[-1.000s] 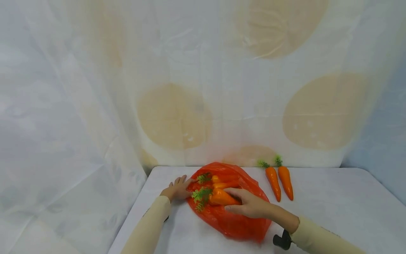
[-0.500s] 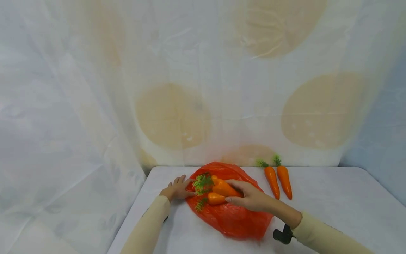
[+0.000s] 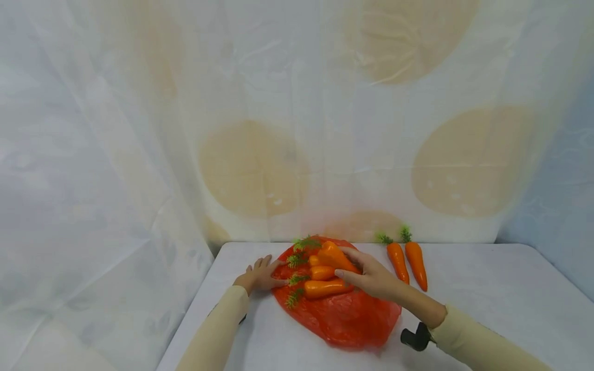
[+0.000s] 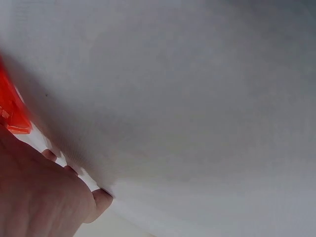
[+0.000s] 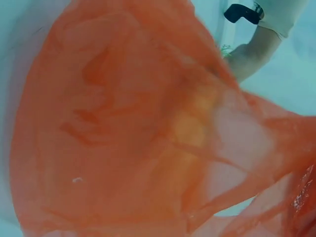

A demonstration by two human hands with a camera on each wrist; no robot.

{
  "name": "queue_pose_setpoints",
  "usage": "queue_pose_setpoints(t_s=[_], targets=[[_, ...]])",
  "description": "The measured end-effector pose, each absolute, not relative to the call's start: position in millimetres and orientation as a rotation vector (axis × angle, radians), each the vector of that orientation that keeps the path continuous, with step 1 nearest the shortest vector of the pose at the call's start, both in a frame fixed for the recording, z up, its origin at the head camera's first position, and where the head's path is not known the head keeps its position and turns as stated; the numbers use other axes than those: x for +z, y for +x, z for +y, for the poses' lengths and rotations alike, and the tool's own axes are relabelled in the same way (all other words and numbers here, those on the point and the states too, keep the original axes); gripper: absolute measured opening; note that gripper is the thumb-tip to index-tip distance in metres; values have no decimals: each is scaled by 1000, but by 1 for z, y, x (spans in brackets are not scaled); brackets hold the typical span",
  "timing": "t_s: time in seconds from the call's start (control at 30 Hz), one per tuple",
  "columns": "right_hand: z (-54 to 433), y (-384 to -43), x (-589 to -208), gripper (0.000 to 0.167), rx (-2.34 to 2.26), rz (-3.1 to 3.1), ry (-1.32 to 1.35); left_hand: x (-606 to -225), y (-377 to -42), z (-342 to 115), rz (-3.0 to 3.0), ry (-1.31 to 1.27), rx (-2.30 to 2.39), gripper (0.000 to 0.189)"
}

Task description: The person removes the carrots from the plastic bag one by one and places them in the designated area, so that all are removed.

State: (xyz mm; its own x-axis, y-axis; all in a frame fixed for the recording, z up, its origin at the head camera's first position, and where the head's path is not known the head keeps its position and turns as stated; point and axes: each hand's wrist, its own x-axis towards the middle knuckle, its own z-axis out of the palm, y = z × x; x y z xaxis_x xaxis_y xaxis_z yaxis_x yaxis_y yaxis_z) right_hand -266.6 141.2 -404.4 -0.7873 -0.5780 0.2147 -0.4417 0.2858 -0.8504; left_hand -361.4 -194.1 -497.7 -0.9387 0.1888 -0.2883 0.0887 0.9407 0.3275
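Note:
In the head view, a red plastic bag (image 3: 345, 322) lies on the table. Several orange carrots (image 3: 327, 288) with leafy green tops rest on it side by side, tops toward the left. My right hand (image 3: 373, 275) grips the tapered end of the rearmost carrot (image 3: 336, 253), thumb in front and fingers behind. My left hand (image 3: 262, 275) rests at the bag's left edge, fingers spread and thumb side at the plastic. The left wrist view catches the palm of this left hand (image 4: 44, 197) beside a bit of bag (image 4: 12, 106). Red plastic hides my right hand in the right wrist view.
Two more carrots (image 3: 416, 265) lie on the white table (image 3: 482, 304) to the right of the bag, near the back edge. Behind the table hangs a pale curtain (image 3: 325, 129) with tan circles. A black wrist device (image 3: 416, 337) sits under my right forearm.
My right hand has shifted the carrot it grips from the front of the group to the back, uncovering the other carrots. My left hand stays in the same place.

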Motion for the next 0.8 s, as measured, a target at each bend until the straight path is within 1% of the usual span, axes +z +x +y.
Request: queue_pose_setpoints(t_s=[0.17, 0.37, 0.6, 0.73, 0.8], targets=[[144, -268, -406, 57, -1534, 2437, -955, -510, -370, -197, 2779, 183, 424, 76], [152, -271, -411, 60, -1491, 2549, -880, -523, -379, -200, 2790, 162, 448, 77], [164, -270, -412, 56, -1532, 2558, -769, -505, -364, -196, 2780, 184, 462, 74], [171, -274, -414, 53, -1566, 2557, -732, -505, -363, -197, 2776, 198, 454, 75], [175, -276, -414, 55, -1582, 2545, -716, -504, -363, -197, 2779, 192, 459, 75]])
